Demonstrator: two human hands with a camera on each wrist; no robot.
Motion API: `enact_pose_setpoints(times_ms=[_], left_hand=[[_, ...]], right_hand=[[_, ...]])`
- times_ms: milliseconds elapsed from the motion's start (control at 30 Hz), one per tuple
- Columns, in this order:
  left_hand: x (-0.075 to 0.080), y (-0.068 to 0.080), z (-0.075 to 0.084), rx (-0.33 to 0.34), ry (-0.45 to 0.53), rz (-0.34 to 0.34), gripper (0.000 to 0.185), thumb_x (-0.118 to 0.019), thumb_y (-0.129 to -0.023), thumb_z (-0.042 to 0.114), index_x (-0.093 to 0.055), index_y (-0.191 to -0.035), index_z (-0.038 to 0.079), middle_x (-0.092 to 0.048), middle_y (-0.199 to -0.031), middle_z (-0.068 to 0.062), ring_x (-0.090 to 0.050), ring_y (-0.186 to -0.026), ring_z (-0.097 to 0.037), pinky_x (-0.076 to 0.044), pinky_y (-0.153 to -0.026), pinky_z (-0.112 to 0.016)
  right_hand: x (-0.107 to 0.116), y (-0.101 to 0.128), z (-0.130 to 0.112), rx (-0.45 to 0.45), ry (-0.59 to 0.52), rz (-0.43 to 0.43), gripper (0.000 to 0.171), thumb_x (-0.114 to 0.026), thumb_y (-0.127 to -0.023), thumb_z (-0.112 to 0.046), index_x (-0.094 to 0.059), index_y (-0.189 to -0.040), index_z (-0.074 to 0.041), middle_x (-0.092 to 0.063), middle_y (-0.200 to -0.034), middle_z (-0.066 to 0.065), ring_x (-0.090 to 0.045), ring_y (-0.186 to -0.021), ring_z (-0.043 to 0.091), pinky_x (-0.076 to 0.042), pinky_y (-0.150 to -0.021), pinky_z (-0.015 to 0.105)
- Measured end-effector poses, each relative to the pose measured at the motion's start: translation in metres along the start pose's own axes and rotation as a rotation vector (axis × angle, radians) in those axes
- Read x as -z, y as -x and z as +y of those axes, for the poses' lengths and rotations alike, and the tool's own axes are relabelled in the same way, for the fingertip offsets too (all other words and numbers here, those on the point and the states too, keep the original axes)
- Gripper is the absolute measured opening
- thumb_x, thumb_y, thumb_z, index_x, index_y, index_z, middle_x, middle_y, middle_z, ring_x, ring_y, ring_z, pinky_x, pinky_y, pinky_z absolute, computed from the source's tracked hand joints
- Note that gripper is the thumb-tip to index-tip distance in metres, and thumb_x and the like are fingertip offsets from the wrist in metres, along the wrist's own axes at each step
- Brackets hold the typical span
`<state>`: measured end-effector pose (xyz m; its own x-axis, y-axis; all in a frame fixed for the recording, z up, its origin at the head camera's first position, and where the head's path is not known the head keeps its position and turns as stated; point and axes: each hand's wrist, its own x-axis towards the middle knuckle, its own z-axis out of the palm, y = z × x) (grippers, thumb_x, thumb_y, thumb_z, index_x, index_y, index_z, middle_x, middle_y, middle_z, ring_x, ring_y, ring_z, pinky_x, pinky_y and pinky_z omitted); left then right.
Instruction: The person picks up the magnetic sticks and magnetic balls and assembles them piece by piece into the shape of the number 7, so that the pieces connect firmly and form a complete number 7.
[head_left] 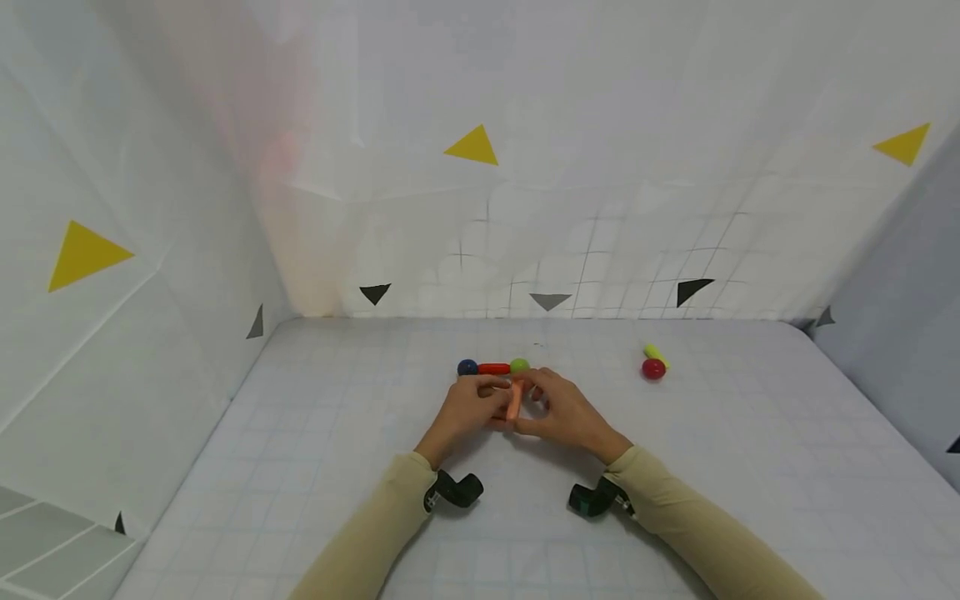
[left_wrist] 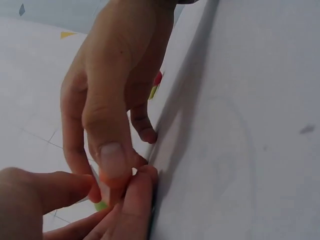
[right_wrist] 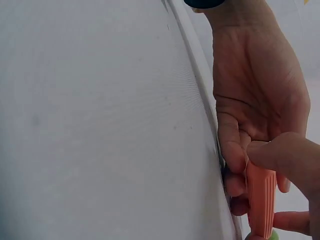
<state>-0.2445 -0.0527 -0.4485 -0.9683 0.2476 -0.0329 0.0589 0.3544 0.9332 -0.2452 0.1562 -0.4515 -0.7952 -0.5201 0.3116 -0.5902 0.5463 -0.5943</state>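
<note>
An orange ribbed rod point(right_wrist: 261, 200) points away from me between both hands. My right hand point(head_left: 564, 412) pinches it lengthwise, thumb on the near end and a finger toward the far end. From the other side my left hand point(head_left: 465, 412) holds the same rod, its curled fingers point(left_wrist: 137, 197) close along its sides. Just past the rod's far end sits a green ball point(head_left: 520, 365). A red rod point(head_left: 493, 368) lies in line between that ball and a dark blue ball point(head_left: 467, 367). Fingers hide part of the orange rod.
Farther right on the white table point(head_left: 750, 433) are a red ball point(head_left: 653, 369) and a yellow-green rod point(head_left: 652, 352) behind it. White sheets with yellow and dark triangles rise at the back and sides. Each wrist carries a black camera mount.
</note>
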Motion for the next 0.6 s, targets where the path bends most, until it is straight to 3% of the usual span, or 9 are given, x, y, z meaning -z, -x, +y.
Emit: enact_pose_setpoints(times_ms=[333,600], left_hand=[[-0.0045,0.0025,-0.0093,0.012,0.226,-0.052,0.035,-0.077,-0.095,0.024,-0.074,-0.123,0.002,-0.077,-0.102,-0.005,-0.074,-0.09,-0.019,-0.058,-0.081,-0.032],[-0.0044,0.0029,-0.0084,0.027,0.269,-0.049,0.035,-0.077,-0.095,0.02,-0.073,-0.126,0.002,-0.077,-0.103,-0.007,-0.074,-0.089,-0.019,-0.058,-0.083,-0.032]], right_hand=[[0.0007,0.0011,0.0004,-0.011,-0.005,-0.002,0.064,-0.089,-0.083,-0.027,-0.063,-0.137,-0.006,-0.063,-0.11,0.005,-0.06,-0.092,0.023,-0.052,-0.075,0.037],[0.0097,0.001,-0.0027,-0.038,-0.017,-0.04,0.072,-0.088,-0.085,-0.033,-0.057,-0.144,-0.006,-0.063,-0.115,0.008,-0.06,-0.097,0.025,-0.053,-0.077,0.039]])
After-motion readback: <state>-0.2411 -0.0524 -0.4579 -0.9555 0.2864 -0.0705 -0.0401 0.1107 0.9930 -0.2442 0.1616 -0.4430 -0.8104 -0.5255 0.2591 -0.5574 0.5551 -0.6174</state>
